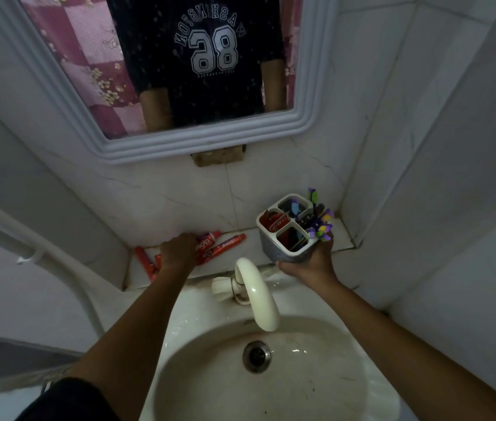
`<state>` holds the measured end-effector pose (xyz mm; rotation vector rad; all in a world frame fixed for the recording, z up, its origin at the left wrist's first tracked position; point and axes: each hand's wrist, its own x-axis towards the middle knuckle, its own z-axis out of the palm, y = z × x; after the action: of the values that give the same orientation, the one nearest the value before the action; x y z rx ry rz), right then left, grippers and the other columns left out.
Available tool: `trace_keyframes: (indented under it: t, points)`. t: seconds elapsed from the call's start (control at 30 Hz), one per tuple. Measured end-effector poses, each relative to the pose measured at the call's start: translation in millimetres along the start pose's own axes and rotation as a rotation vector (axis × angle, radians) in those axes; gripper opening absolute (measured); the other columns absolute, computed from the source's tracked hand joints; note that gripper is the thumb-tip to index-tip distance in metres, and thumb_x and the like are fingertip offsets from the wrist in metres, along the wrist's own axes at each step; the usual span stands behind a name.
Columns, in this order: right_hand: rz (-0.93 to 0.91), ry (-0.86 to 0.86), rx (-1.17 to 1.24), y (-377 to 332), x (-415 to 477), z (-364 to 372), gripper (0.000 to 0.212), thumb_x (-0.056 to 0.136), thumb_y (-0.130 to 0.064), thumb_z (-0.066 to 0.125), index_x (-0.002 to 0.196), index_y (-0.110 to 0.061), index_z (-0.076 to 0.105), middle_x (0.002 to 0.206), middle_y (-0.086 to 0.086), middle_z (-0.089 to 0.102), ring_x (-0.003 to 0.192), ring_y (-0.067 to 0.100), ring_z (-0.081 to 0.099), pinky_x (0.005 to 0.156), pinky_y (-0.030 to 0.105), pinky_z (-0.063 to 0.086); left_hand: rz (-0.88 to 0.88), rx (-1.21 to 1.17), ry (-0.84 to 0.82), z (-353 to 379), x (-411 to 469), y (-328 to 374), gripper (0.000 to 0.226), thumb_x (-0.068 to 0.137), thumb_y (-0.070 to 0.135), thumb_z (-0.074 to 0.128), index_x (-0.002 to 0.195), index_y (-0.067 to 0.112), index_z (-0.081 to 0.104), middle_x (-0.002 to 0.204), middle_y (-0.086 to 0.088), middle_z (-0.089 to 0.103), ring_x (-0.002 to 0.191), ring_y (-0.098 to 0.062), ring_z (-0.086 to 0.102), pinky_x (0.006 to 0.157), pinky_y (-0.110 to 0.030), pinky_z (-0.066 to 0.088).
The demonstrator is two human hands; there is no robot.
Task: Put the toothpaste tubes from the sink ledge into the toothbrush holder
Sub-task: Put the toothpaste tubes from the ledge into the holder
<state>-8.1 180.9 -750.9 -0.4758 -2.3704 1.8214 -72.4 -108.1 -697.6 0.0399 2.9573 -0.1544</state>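
Here our right hand grips the toothbrush holder off the sink ledge, mouth tilted leftward for loading, while our left hand closes over toothpaste tubes near the ledge's left end.

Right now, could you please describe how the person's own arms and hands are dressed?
Both forearms are bare, with no gloves, watch or rings visible on the left hand or the right hand. A dark short sleeve shows at the upper left arm. The mirror reflects a dark T-shirt with pale lettering.
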Motion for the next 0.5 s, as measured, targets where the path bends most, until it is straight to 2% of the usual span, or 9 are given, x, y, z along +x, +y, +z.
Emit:
trace_keyframes:
  t: [0.13,0.23,0.3,0.37,0.4,0.43,0.5]
  points:
    - [0.027,-0.015,-0.014,-1,-1,-1,0.123,0.041,-0.021,0.099,0.146,-0.004,0.038,0.139,0.010,0.061,0.123,0.015,0.063,0.088,-0.002,0.048,0.053,-0.053,-0.018,-4,8,-11,0.040,0.082,0.028,0.061,0.121,0.018,0.056,0.121,-0.008,0.064,0.108,-0.031,0.063,0.085,-0.041,0.049]
    - [0.041,0.004,-0.010,-1,-2,0,0.127,0.037,-0.030,0.097,0.147,-0.007,0.037,0.140,0.008,0.061,0.126,0.016,0.064,0.096,0.010,0.052,0.089,0.038,-0.007,-7,11,-13,0.051,0.079,0.036,0.066,0.125,0.018,0.049,0.119,-0.010,0.065,0.115,-0.032,0.058,0.096,-0.044,0.042]
    - [0.064,-0.011,-0.004,-5,-2,-1,0.125,0.042,-0.021,0.100,0.147,-0.006,0.036,0.140,0.008,0.060,0.128,0.019,0.063,0.098,0.016,0.052,0.079,0.097,0.045,-9,8,-11,0.049,0.081,0.033,0.063,0.126,0.017,0.049,0.115,-0.011,0.066,0.115,-0.032,0.057,0.099,-0.044,0.037]
    - [0.071,-0.043,0.017,-9,-4,-1,0.113,0.055,0.003,0.098,0.148,-0.001,0.035,0.137,0.006,0.059,0.127,0.018,0.060,0.089,0.004,0.051,0.071,0.045,0.154,-9,3,-10,0.036,0.085,0.021,0.054,0.120,0.015,0.052,0.113,-0.014,0.066,0.107,-0.033,0.060,0.092,-0.043,0.039]
    - [0.065,-0.042,0.019,-10,-5,-2,0.111,0.055,0.004,0.097,0.148,0.000,0.036,0.134,0.005,0.059,0.126,0.018,0.060,0.087,0.002,0.051,0.073,0.001,0.193,-13,0,-8,0.031,0.086,0.015,0.051,0.116,0.014,0.054,0.112,-0.014,0.065,0.102,-0.034,0.062,0.086,-0.041,0.041]
    - [0.069,-0.030,0.004,-10,-5,-2,0.116,0.050,-0.006,0.100,0.148,-0.001,0.038,0.135,0.005,0.061,0.127,0.019,0.062,0.091,0.006,0.053,0.092,-0.045,0.251,-14,1,-7,0.027,0.087,0.012,0.049,0.113,0.014,0.055,0.111,-0.014,0.063,0.096,-0.035,0.064,0.079,-0.039,0.042]
    - [0.060,0.010,-0.004,-9,-5,0,0.128,0.037,-0.033,0.097,0.147,-0.005,0.038,0.138,0.007,0.063,0.128,0.019,0.064,0.105,0.027,0.056,0.142,-0.081,0.328,-33,-3,-1,0.022,0.089,0.011,0.048,0.108,0.016,0.057,0.107,-0.012,0.063,0.083,-0.035,0.066,0.066,-0.036,0.044]
